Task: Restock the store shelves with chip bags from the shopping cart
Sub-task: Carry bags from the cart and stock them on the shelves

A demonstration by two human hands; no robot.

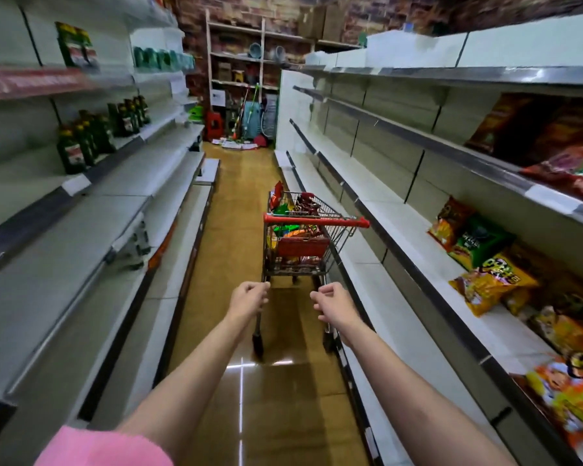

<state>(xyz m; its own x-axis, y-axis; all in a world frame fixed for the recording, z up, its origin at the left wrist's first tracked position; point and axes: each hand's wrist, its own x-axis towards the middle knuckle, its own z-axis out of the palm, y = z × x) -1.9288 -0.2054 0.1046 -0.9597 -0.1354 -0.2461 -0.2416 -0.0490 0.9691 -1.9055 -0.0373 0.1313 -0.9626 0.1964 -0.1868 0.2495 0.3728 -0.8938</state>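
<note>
Chip bags [297,210] are sitting heaped in a red-handled shopping cart [313,222] that is standing in the middle of the aisle, ahead of the person and just beside the right-hand store shelves [401,210]. More bags [492,280], orange, green and yellow, are already lying on the near right shelving, while the far stretch of it is showing bare boards.

Both arms are reaching forward toward the cart. The left hand [248,297] and the right hand [334,302] are hanging in the air short of the handle, fingers loosely curled and grasping nothing; neither is touching the cart. A pink sleeve [105,445] is showing at the near left edge.

The step in hand appears to be getting hold of the cart, or of a bag from it. Doing it well is likely calling for closing in on the cart first, since the handle is lying beyond the hands, then taking the bar with both hands evenly so the cart is rolling straight rather than swinging into the right shelf edge it is standing next to. Bags are light and crushable, so lifting each by its body with a soft hold is probably safer than pinching a seam.

On the left, dark green bottles [81,146] are standing on an otherwise sparse shelf [115,196]. At the far end, brooms and buckets are cluttering the floor below a wooden rack [236,55] against a brick wall.
</note>
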